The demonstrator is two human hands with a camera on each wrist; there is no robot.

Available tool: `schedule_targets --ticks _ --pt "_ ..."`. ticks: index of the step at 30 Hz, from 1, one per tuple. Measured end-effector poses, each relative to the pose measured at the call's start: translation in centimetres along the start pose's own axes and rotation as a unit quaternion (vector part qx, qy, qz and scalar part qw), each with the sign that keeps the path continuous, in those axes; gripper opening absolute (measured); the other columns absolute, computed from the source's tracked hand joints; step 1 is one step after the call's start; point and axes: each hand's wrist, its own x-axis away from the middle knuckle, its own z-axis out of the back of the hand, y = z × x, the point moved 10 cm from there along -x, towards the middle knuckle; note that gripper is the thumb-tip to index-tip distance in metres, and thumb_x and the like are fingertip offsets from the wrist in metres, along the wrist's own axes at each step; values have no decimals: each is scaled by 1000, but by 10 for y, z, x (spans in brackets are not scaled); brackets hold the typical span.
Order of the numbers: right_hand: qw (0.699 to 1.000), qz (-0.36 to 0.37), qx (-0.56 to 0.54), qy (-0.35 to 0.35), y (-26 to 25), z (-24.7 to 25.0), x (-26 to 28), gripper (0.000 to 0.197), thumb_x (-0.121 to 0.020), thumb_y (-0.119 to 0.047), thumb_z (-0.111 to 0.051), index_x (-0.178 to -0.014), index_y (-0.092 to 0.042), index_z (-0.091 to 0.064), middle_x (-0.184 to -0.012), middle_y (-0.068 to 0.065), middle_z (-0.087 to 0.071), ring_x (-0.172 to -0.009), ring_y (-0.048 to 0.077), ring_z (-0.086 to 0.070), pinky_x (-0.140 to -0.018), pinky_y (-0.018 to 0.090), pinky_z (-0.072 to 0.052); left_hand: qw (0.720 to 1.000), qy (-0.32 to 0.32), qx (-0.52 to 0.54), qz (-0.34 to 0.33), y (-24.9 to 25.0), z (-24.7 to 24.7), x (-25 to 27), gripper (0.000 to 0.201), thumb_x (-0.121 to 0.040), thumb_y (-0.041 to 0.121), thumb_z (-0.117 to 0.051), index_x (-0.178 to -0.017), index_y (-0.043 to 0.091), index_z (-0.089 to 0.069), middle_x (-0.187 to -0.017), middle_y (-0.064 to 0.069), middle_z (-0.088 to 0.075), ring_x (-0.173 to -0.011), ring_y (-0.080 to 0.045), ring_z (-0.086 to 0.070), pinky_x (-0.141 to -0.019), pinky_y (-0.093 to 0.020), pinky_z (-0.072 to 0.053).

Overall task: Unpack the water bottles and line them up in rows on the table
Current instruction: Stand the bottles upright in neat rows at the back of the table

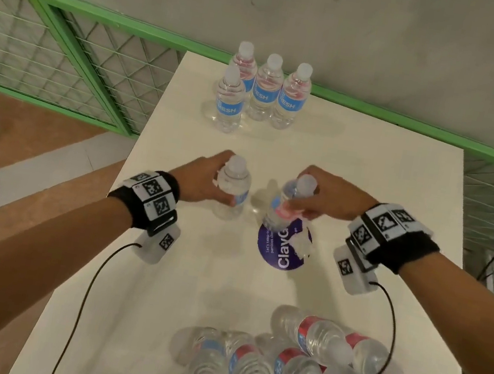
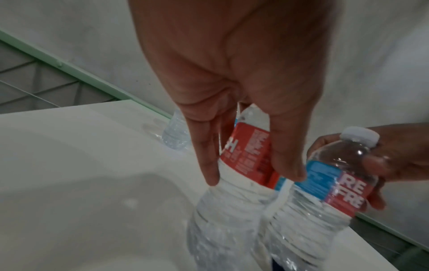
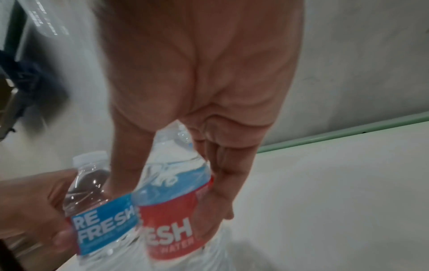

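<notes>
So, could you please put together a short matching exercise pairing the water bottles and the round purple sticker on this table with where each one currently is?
Things:
1. Group of four upright clear plastic water bottles
2. Heap of clear plastic bottles lying on their sides
3. Round purple sticker
4. Tilted clear bottle

Places:
A. Gripped by the right hand
B. Far end of the white table
C. Near end of the table
D. Flat on the table, below the right hand

Pairs: 1-B, 2-C, 3-D, 4-A
</notes>
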Motion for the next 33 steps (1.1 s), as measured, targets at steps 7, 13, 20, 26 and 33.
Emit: schedule_targets --ticks 7,13,20,26,33 --pt "996 11 -3 93 -4 39 -26 62 -68 -24 -83 -121 -24 -50 -111 0 -60 -90 19 -60 -82 34 -49 996 73 -52 -29 15 32 -41 80 -67 13 -82 -133 14 -38 -122 -4 -38 -110 -12 -37 -95 -22 -31" --pt "993 62 -10 97 -6 39 -26 68 -72 2 -74 -129 -22 -45 -123 3 -49 -83 17 -57 -65 19 -49 992 116 -54 -21 11 43 -42 69 -69 15 -80 -127 16 -42 -113 1 -32 -96 -17 -45 -94 -32 -42" --pt "991 20 -26 128 12 47 -35 86 -63 -17 -86 -131 -25 -34 -123 4 -39 -96 18 -51 -89 36 -47 993 111 -20 -31 12 45 -44 73 -72 12 -78 -133 23 -39 -126 -2 -35 -105 -17 -43 -90 -29 -42" --pt "985 52 -57 153 12 54 -41 69 -74 0 -75 -128 -22 -40 -128 7 -50 -95 22 -56 -81 27 -45 993 120 7 -22 10 45 -48 72 -75 4 -74 -136 24 -40 -130 -5 -38 -111 -18 -45 -94 -30 -45" --pt "980 40 -41 188 16 62 -46 67 -70 -11 -80 -125 -21 -42 -123 7 -48 -105 25 -55 -87 32 -45 991 119 41 -40 9 48 -51 68 -75 8 -76 -133 18 -41 -131 -8 -40 -117 -18 -45 -91 -24 -43"
